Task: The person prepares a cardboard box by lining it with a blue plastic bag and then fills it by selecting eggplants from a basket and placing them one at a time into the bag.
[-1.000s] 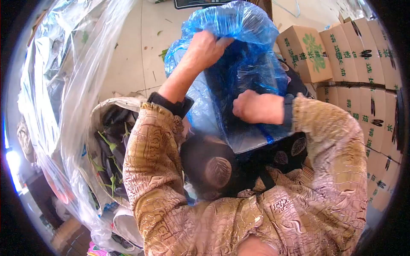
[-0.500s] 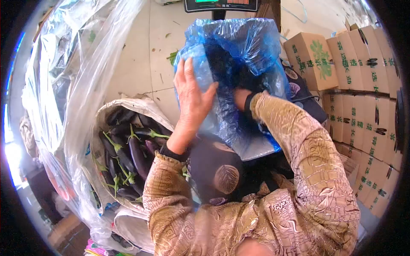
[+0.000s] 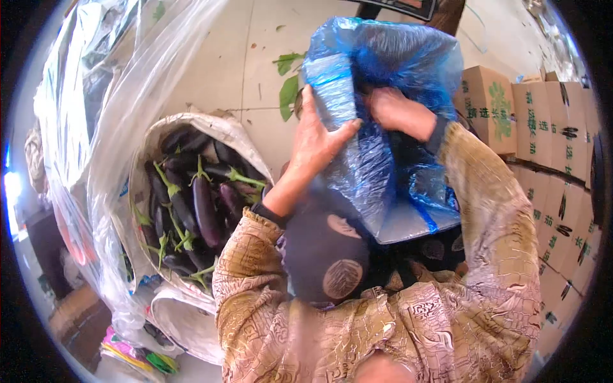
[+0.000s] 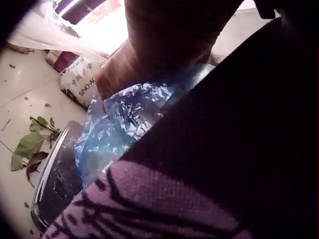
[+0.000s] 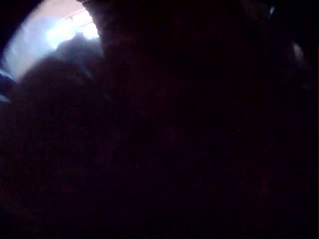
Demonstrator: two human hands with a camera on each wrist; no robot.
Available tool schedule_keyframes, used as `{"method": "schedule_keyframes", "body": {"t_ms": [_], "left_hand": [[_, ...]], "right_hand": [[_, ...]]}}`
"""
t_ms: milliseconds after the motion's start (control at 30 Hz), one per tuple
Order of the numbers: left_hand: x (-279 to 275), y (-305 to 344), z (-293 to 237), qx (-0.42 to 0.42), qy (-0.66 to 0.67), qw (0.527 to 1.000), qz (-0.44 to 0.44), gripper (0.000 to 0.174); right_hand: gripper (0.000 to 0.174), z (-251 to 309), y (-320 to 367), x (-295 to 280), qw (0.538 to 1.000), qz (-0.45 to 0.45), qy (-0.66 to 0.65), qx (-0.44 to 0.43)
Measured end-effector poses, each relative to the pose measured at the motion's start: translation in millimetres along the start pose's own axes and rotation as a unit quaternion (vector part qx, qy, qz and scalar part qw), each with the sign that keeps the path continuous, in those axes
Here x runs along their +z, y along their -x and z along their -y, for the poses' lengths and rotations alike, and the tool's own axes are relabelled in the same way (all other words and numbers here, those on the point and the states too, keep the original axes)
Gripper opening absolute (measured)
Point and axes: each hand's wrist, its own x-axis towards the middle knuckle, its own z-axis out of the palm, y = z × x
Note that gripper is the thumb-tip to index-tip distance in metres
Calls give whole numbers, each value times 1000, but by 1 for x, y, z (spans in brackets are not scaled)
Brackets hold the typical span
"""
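A box lined with blue plastic film (image 3: 338,76) rests between the person's legs, its near flap sticking out at the bottom. The left hand (image 3: 316,140) lies against the box's left side, thumb spread over the film and fingers extended along the outer side. In the left wrist view the left hand (image 4: 134,64) touches the blue film (image 4: 107,139). Inside the box's opening is the right hand (image 3: 399,112), its back showing and its fingertips hidden by the film, so its grip is unclear. The right wrist view is almost wholly dark.
At the left stands a white sack (image 3: 236,131) of dark eggplants (image 3: 204,210), beside clear plastic sheeting (image 3: 128,127). Printed cartons (image 3: 536,121) are stacked at the right. Green leaves (image 3: 288,96) lie on the tiled floor, and part of a scale (image 3: 408,6) shows at the top.
The right hand has risen from deeper inside the box towards its far part. The left hand stays at the box's left side. The head view has shifted, so the box appears further right.
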Motion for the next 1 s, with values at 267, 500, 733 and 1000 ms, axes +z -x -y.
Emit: {"method": "schedule_keyframes", "body": {"t_ms": [267,500,733,1000], "left_hand": [[-35,44,34,-9,85,996,19,86],[-49,125,108,-131,153,979,-34,41],[-82,183,139,-36,-114,973,-198,35],[-180,184,203,-172,-470,814,-296,78]], "right_hand": [[32,4,-2,-9,997,75,3,-5],[12,43,14,-34,975,205,-13,-88],[15,11,69,115,981,70,-136,-116],[26,22,62,91,965,220,-113,-83]]}}
